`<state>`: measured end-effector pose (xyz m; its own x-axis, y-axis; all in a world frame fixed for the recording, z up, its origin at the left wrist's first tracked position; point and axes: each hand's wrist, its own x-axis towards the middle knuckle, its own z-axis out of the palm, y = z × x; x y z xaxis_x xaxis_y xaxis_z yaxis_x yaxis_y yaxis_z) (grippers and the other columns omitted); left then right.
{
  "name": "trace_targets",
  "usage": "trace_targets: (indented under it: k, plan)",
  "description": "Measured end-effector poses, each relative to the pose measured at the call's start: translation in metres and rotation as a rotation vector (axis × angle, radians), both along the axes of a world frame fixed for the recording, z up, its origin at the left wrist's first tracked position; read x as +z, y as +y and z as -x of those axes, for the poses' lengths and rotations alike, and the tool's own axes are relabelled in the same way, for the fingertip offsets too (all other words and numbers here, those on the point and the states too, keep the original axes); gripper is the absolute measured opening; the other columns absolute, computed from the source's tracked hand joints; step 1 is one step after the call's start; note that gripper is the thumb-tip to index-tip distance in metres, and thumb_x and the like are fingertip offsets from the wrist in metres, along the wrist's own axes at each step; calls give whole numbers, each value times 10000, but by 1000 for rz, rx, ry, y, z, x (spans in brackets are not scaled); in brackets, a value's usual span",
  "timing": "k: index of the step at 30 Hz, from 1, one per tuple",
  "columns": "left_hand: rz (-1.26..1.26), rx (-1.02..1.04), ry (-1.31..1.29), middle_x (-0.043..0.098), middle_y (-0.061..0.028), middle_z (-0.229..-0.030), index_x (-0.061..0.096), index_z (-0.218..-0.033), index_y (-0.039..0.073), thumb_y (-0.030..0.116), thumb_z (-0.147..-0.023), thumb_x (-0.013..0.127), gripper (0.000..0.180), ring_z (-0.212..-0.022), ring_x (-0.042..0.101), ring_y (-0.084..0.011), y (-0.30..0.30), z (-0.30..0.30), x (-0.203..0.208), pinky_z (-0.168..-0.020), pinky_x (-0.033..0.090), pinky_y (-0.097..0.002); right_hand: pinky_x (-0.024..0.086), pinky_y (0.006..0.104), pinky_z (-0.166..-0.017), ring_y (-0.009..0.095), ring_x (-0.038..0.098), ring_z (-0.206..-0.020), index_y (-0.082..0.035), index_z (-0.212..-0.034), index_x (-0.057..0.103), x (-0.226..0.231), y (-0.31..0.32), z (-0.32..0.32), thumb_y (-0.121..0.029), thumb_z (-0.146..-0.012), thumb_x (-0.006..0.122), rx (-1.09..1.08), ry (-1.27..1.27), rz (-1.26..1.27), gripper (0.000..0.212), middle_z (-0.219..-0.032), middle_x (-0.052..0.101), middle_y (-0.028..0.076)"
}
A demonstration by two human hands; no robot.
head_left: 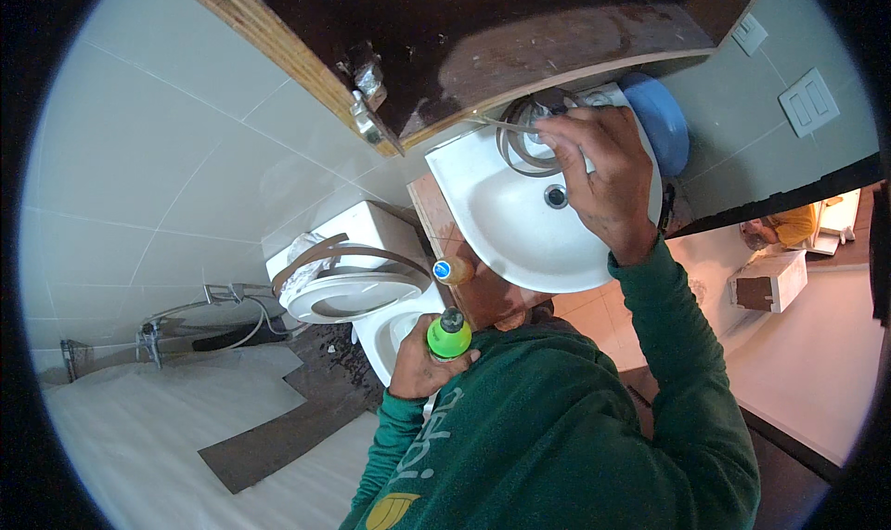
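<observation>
My right hand [608,163] is raised over the white sink [483,196], just below the front edge of a dark wooden cabinet [575,52]. Its thumb and fingers are pinched on a thin strip [506,124] that reaches toward that edge. A loose coil of brown edging strip [512,163] hangs over the sink's back, beside the fingers; whether both are one piece I cannot tell. Low by my body, my left hand [415,368] wraps round a bright green bottle [449,341] with a dark tip pointing up.
A bottle with a blue-and-white top [453,270] stands between sink and toilet [353,293]. More curved strip [367,252] lies over the toilet. A blue basin [661,126] leans beside the sink. Plastic sheeting [139,428] covers the lower left. A person in yellow [789,226] is far right.
</observation>
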<state>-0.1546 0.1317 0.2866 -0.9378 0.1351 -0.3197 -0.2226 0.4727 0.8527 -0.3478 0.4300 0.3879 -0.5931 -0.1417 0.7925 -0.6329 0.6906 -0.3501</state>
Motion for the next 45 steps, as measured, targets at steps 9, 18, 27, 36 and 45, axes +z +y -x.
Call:
trace_targets:
  k: [9,18,27,36,45]
  plan:
    - [-5,12,14,747,-148,-1071,627,-1223,-9,283,-782,967,628,-1002,737,-272,17,-2,1,-929,585,-405,571,405,-759,282,712,-875,-116,-1108,774,-9,19,38,-99,-982,768,82,-32,181,128,-951,738,82]
    - [-29,41,34,742,-158,-1049,629,-1204,-12,277,-786,951,602,-980,732,-278,24,-4,-3,-916,583,-408,580,362,-800,265,733,-898,-115,-1078,800,1,32,28,-146,-1000,760,-14,-193,350,93,-1006,764,90]
    - [-17,24,52,740,-155,-1048,637,-1180,-5,279,-769,964,597,-969,731,-283,24,-2,-5,-900,581,-408,566,364,-843,250,716,-949,-122,-1093,820,-16,15,18,-178,-990,777,204,-191,251,125,-1012,759,80]
    - [-22,38,40,739,-149,-1047,644,-1176,-6,291,-776,965,592,-978,734,-278,25,-2,1,-899,584,-409,551,282,-844,111,687,-909,-57,-1150,810,-40,22,47,-250,-1023,779,320,-659,589,233,-974,785,30]
    - [25,21,-5,745,-154,-1080,621,-1232,-9,296,-771,972,655,-1010,739,-292,26,-4,0,-932,586,-413,517,252,-904,93,646,-956,-12,-1195,759,-91,-10,73,-208,-1014,810,631,-758,1161,272,-1028,741,12]
